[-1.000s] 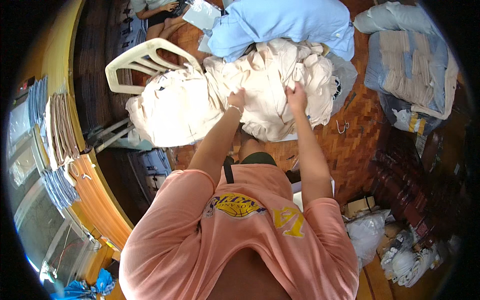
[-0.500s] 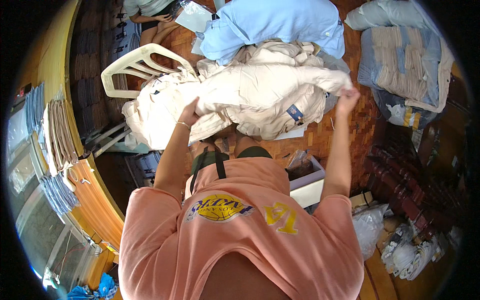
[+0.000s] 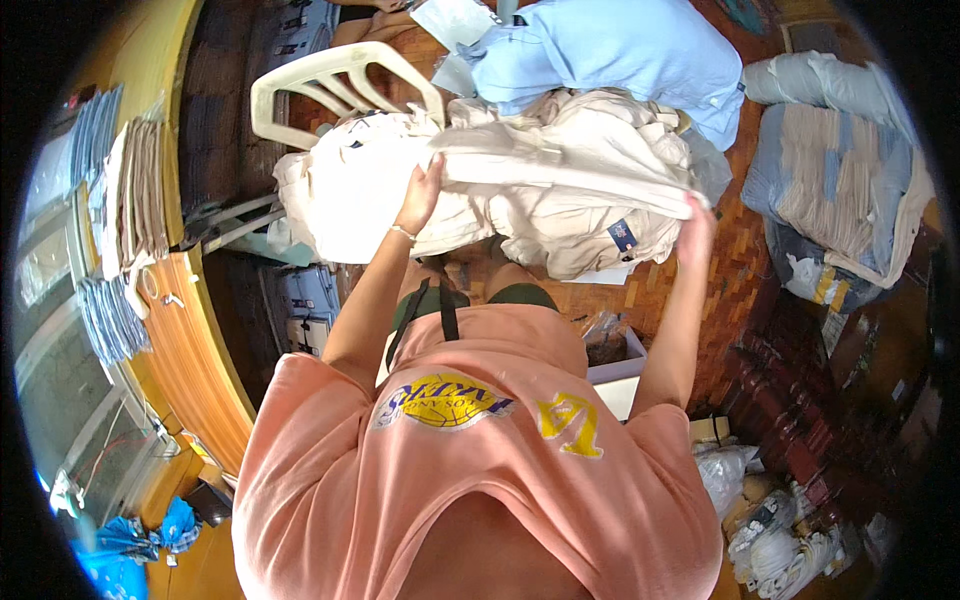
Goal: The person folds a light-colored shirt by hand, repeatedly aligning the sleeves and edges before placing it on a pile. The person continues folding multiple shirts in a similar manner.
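- One cream garment [image 3: 565, 172], cloth, drawn out lengthwise between both hands, across the front of a heap of cream clothing [image 3: 350, 215]; whether its underside touches the heap cannot be told.
- Left hand [image 3: 423, 190]: grip closed at the garment's left end, cloth pinched between thumb and fingers.
- Right hand [image 3: 697, 232]: grip closed on the narrower right end; finger detail blurred.
- Handling, as judged: light, soft and limp, unlikely to break, apt to sag and crease wherever unsupported; more prone to snag on neighbouring cloth than to slide.
- Hold, as judged: opposite ends or firm seams, thumb over fingers, enough to keep the length taut.
- Heap: matt woven-looking cloth, rumpled into rounded folds, strongly sunlit at left; one small dark blue tag [image 3: 622, 235], flat and rectangular, at its front right.
- Chair [image 3: 265, 110], pale, hard, probably moulded plastic; slatted back with rounded corners, behind the heap's left part.
- Blue garments [image 3: 610, 55], smoother, piled in a broad mound behind.
- Floor [image 3: 738, 265], reddish-brown wood parquet, small blocks.
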Motion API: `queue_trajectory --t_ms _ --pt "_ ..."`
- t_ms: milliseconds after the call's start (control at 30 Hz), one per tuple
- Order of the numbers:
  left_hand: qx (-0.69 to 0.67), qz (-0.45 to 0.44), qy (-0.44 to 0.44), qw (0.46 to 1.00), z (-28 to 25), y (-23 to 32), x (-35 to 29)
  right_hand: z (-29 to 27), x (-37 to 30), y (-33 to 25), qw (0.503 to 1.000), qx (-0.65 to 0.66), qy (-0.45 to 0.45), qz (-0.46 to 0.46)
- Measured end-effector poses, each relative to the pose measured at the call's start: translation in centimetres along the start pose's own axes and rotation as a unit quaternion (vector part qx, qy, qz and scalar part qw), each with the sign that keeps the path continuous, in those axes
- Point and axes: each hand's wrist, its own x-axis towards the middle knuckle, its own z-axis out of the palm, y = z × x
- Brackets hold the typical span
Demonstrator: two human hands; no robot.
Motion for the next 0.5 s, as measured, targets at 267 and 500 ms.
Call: queue_trajectory --t_ms 267,500 --pt "-0.365 0.115 -0.012 0.924 -6.0 10.8 -7.8 7.7 -10.1 -10.5 0.940 0.221 -0.217 -0.140" --pt "-0.274 0.234 0.066 0.931 -22.3 15.5 -14.2 16.9 -18.3 -17.4 0.957 0.084 -0.181 -0.212"
